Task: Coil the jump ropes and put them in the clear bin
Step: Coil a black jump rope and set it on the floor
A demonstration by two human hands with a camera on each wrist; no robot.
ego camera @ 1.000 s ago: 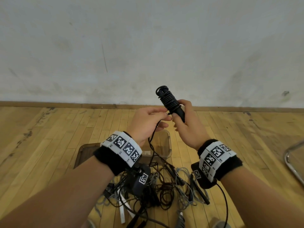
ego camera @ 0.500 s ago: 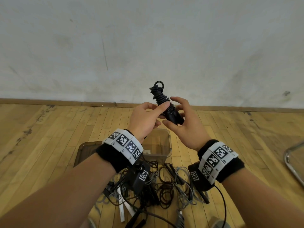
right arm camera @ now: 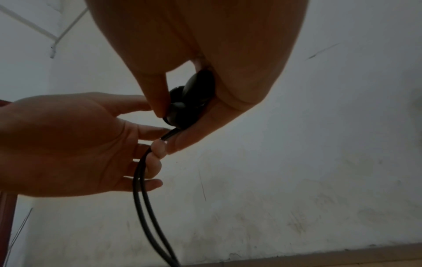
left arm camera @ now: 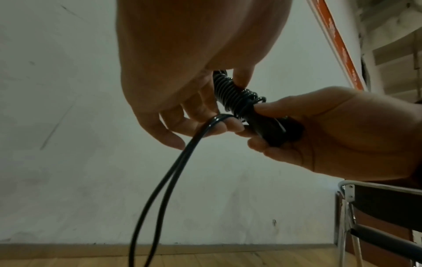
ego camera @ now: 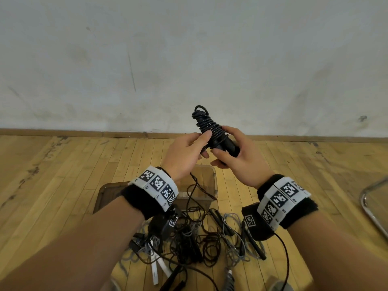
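Note:
A black jump rope [ego camera: 210,128] is up at chest height, its cord wound in tight turns round the two handles held side by side. My right hand [ego camera: 220,141] grips the handle ends [right arm camera: 191,101]. My left hand [ego camera: 204,143] pinches the coil [left arm camera: 230,90], with the loose cord [left arm camera: 173,173] looped over a finger and hanging down doubled toward the floor. The clear bin [ego camera: 214,181] stands on the floor below my hands, partly hidden by my left wrist. A tangle of other ropes [ego camera: 199,238] lies in front of it.
The tangle holds black and grey cords, black handles and white handles [ego camera: 156,267]. A metal-framed chair [ego camera: 373,208] stands at the right, and shows in the left wrist view as the chair [left arm camera: 365,198]. A pale wall with a wooden baseboard [ego camera: 63,132] closes the wooden floor.
My left hand has brought the cord round the handles again and now rests on the coil. The bundle has tipped a little more upright and the hanging cord is shorter.

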